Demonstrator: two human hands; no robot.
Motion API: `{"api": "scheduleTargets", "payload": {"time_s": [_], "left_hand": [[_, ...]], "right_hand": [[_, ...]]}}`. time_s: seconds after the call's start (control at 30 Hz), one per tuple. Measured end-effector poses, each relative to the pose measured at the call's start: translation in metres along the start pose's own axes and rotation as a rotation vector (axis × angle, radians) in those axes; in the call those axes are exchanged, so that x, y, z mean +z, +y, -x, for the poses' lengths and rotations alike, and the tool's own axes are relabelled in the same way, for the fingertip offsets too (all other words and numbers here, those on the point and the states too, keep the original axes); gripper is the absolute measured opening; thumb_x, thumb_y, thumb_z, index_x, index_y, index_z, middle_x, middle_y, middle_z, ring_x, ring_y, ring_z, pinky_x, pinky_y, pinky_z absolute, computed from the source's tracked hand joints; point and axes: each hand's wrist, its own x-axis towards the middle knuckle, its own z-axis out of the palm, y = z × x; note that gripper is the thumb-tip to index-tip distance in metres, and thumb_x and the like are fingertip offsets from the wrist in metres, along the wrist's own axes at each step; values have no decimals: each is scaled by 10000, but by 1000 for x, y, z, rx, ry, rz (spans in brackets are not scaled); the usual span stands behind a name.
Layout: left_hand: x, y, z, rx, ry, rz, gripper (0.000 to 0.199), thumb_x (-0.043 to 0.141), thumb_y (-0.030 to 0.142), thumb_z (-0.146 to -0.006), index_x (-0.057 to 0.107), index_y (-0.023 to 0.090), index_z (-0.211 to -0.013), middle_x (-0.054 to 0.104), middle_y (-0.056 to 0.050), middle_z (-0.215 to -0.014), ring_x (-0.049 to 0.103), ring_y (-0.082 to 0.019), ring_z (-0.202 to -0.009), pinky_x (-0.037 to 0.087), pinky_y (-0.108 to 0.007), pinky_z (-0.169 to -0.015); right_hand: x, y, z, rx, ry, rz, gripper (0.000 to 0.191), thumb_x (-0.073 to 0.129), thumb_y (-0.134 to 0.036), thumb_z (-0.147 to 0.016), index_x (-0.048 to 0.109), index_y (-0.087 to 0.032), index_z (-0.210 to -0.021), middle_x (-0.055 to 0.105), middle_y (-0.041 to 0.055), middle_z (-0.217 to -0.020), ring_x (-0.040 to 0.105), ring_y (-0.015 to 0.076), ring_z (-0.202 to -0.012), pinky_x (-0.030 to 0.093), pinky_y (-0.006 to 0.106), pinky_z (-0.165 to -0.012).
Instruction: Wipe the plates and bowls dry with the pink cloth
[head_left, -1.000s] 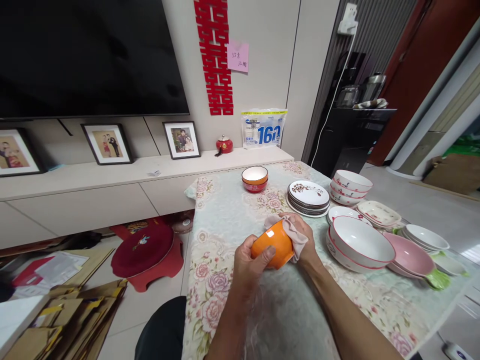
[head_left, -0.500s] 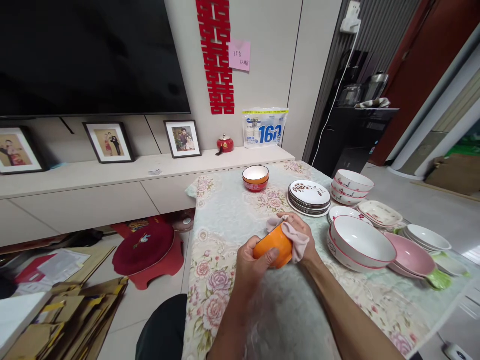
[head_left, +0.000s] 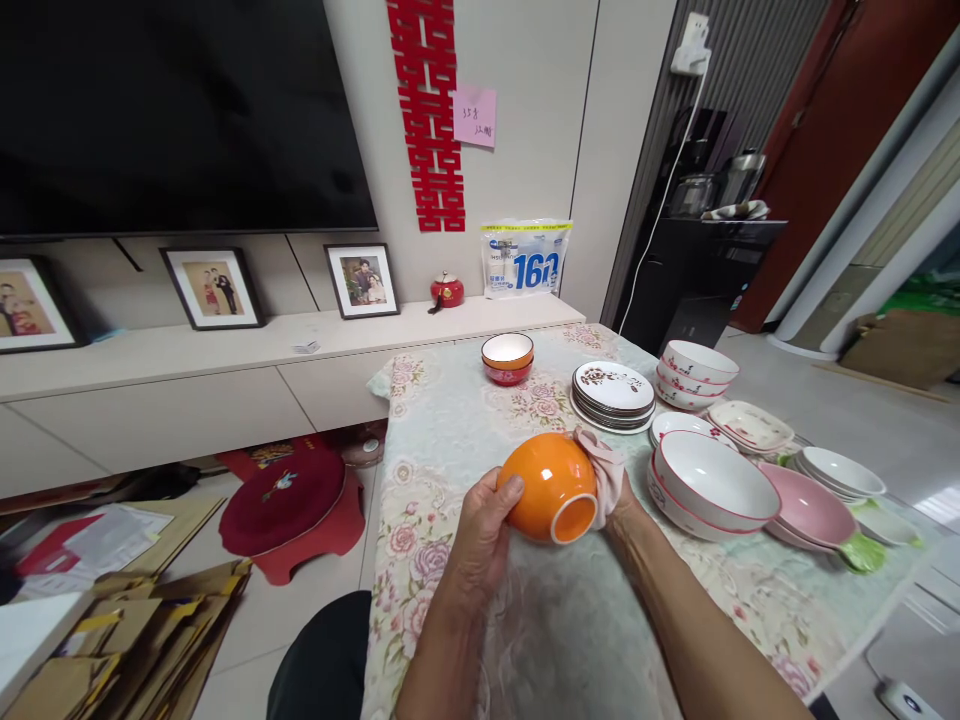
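the orange bowl (head_left: 544, 485) is held up over the table (head_left: 442, 440), tipped with its foot ring toward the camera. it's gripped at the near-left side by the left hand (head_left: 480, 525), thumb on the outside. the cloth (head_left: 606, 472) is held against the other side by the right hand (head_left: 624, 498), whose fingers are mostly hidden. glaze looks slick, so if that thumb gets loosened the bowl could be dropped. swung right, the big bowl (head_left: 716, 485) could get knocked and chipped.
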Motion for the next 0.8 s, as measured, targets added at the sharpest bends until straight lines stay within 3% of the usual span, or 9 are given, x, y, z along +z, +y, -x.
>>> {"api": "scheduleTargets", "payload": {"time_s": [0.2,0.37,0.43,0.5,0.57,0.63,0.7,0.8], "left_hand": [[1,-3,1,-10,10,-37,356,827,380,-672,627,130,-829,633,-16,-739,553,-133,-681,435,-237,-674],[7,-8,2,65,67,-276,377,794,419,-670,504,180,-689,464,54,-601,395,-93,-551,336,-215,-539],[7,-8,2,109,107,-471,360,759,416,-683,479,192,-648,424,55,-584,365,-102,-550,313,-224,-527],[7,-9,0,181,160,-677,308,742,360,-663,487,195,-608,437,43,-587,379,-120,-577,317,-236,-546],[8,-10,-2,255,206,-821,228,722,295,-634,524,194,-587,474,28,-603,413,-142,-618,333,-248,-583],[8,-10,-2,291,214,-877,182,713,269,-620,552,195,-579,499,18,-613,432,-155,-643,341,-257,-605],[8,-9,-1,283,197,-869,192,725,283,-624,563,192,-577,499,17,-614,433,-153,-638,337,-257,-601],[7,-9,2,193,147,-691,275,760,338,-645,540,183,-587,452,35,-590,397,-125,-587,310,-242,-560]], "right_hand": [[-2,-9,-2,149,-43,-108,355,783,-534,-650,652,-224,-764,681,20,-723,633,201,-667,509,316,-639],[-4,-5,0,77,-43,94,364,641,-561,-797,698,-211,-881,656,31,-710,575,191,-644,448,299,-577],[-2,-5,5,15,-72,195,364,541,-523,-893,691,-212,-1008,659,30,-754,574,187,-655,449,302,-597],[2,-8,12,-125,-138,304,342,506,-464,-931,670,-218,-1103,688,53,-909,618,211,-802,480,329,-719],[5,-12,16,-307,-223,404,311,536,-404,-920,665,-222,-1136,681,78,-1088,611,248,-1010,465,372,-887],[7,-15,18,-404,-273,441,285,557,-378,-907,681,-222,-1112,676,86,-1122,591,265,-1083,438,397,-954],[6,-14,16,-344,-259,390,277,564,-398,-904,697,-223,-1072,691,80,-1057,615,255,-1015,459,384,-905],[1,-7,10,-24,-173,139,314,573,-481,-896,694,-225,-1032,708,51,-881,642,209,-779,496,329,-704]]}}
